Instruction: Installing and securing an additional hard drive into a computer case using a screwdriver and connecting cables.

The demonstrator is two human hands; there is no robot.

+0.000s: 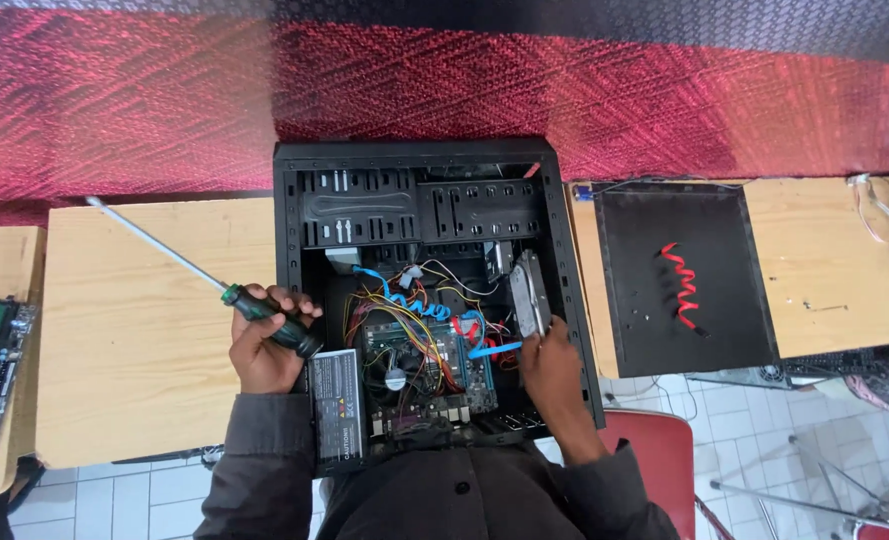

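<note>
Right hand on the drive, screwdriver parked in the left

Right hand [549,365] pinches the near end of the grey hard drive [527,293], which stands on edge inside the open black PC case [289,250], long axis running near-to-far by the right wall. Left hand [264,345] is fisted round the green-handled screwdriver [179,260], shaft pointing far-left over the wooden desk [134,350], clear of the wires [409,310]
</note>
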